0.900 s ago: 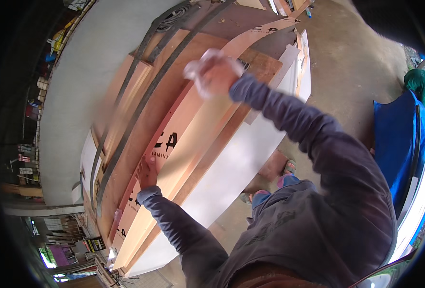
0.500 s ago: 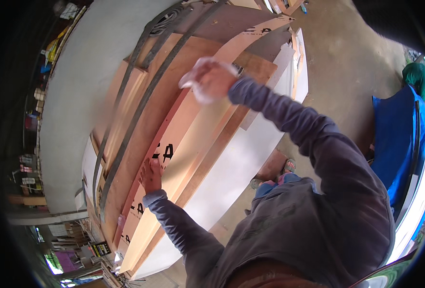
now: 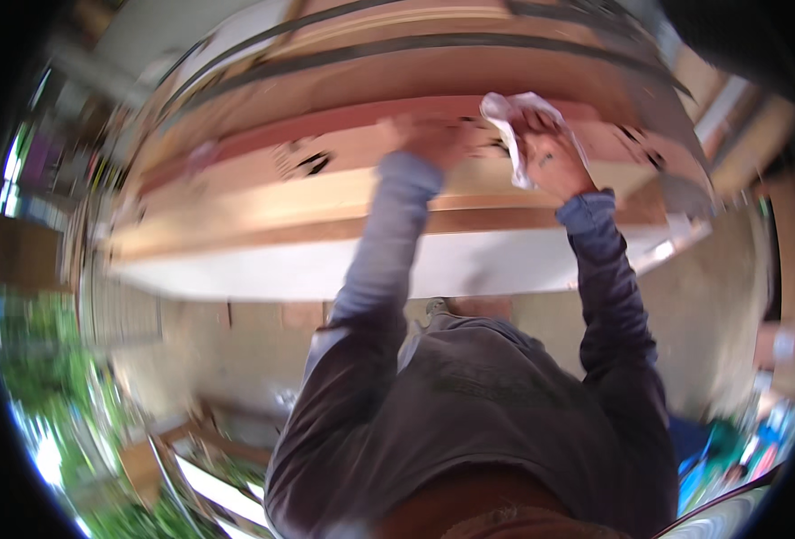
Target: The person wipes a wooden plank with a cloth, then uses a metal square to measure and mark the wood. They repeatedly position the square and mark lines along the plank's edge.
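My right hand (image 3: 552, 160) is closed on a crumpled white cloth (image 3: 502, 110), above a long wooden board (image 3: 263, 160) with black lettering. My left hand (image 3: 429, 139), smeared by motion, is over the same board to the left of the cloth. Its fingers cannot be made out, and whether it touches the wood is unclear. Along the board's near side run a pale wooden strip (image 3: 272, 207) and a darker brown strip (image 3: 505, 218). Nearest me is a white panel (image 3: 281, 268).
Dark straps (image 3: 370, 43) stretch across the brown wooden surface beyond the board. Behind me on the left stands a wooden frame (image 3: 209, 440). A cardboard box (image 3: 785, 359) is at the far right. Colourful items (image 3: 761, 454) lie at the lower right.
My view and body have turned, so the board now runs crosswise in front of me. My hands have come closer together. The cloth has stayed in my right hand.
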Demonstrator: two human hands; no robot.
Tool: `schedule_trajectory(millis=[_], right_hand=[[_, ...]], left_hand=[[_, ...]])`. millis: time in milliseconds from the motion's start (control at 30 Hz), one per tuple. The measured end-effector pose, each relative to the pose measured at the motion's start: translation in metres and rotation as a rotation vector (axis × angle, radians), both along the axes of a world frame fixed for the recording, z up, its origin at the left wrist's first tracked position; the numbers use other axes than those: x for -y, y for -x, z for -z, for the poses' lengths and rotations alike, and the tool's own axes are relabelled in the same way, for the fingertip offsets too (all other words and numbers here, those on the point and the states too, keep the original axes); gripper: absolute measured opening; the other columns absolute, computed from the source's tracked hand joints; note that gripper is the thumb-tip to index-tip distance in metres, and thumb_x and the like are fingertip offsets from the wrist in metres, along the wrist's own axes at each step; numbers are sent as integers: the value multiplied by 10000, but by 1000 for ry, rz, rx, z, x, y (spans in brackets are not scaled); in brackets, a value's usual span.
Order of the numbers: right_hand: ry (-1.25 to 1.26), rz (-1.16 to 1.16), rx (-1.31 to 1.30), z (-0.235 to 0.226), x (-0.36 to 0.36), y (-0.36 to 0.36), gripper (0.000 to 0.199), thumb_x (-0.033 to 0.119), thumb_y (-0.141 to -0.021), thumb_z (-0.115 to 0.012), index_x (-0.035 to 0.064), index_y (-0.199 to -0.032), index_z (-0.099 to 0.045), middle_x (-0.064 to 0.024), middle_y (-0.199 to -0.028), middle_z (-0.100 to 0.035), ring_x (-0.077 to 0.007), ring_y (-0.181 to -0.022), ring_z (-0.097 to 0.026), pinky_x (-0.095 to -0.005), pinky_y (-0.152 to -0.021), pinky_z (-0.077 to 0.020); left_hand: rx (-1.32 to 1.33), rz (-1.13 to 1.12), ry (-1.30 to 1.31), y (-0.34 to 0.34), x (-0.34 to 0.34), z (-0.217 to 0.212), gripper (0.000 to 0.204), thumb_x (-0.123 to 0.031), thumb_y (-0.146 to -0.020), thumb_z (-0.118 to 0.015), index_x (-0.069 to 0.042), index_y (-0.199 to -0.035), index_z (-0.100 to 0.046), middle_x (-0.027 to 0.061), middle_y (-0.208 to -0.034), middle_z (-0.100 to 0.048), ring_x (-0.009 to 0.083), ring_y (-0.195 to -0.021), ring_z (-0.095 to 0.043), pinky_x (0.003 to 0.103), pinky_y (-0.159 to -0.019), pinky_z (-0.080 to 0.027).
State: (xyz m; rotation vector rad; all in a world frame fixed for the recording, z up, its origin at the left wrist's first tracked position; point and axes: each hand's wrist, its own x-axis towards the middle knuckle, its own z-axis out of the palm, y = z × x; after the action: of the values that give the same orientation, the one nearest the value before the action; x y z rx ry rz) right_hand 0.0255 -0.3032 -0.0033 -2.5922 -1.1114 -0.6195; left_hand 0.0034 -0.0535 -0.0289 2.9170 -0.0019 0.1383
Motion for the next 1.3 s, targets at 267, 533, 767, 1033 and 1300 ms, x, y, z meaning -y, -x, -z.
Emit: schedule_trajectory(millis=[267, 533, 767, 1033, 1300], right_hand=[[116, -179, -334, -34, 29, 14, 488, 55, -907, -584, 38, -1394, -562, -210, -1559, -409, -401, -1450, -365, -440, -1185, -330], [65, -280, -404, -44, -22, 18, 478, 5, -880, -596, 32, -1358, -596, -227, -1475, -505, -408, -1436, -391, -454, -1196, -320], [-105, -543, -252, -8, -194, 12, 222, 231, -804, -681, 97, -976, -722, -138, -1104, -687, -325, -1099, -618, -418, -998, -466], [-769, -574, -766, -44, -9, 13, 444, -6, -815, -544, 13, -1240, -670, -132, -1336, -623, -246, -1276, -562, -366, -1080, -435], [-201, 312, -370, -9, 190, -58, 363, -30, -892, -553, 46, -1225, -676, -132, -1289, -636, -237, -1171, -615, -338, -987, -493]], left_hand=[[-153, -62, 36, 24, -84, -41, 895, -728, -957, -307, -123, -1610, -212, 202, -1668, -155, 403, -1549, -86, 652, -1208, -83], [-87, -214, 10, 34, -141, -19, 725, -620, -998, -349, -106, -1506, -416, 167, -1439, -554, 365, -1364, -468, 608, -1130, -246], [122, 0, 14, 16, -196, 41, 746, -414, -757, -735, -161, -1427, -527, 138, -1351, -628, 335, -1304, -543, 575, -1096, -337], [176, -53, -111, 39, -174, -7, 457, -405, -1042, -416, -118, -1340, -609, 181, -1235, -682, 377, -1169, -616, 511, -1016, -427], [47, -155, -92, 27, -172, -1, 369, -432, -1034, -429, -163, -1202, -618, 167, -1150, -712, 403, -1114, -644, 573, -957, -421]])
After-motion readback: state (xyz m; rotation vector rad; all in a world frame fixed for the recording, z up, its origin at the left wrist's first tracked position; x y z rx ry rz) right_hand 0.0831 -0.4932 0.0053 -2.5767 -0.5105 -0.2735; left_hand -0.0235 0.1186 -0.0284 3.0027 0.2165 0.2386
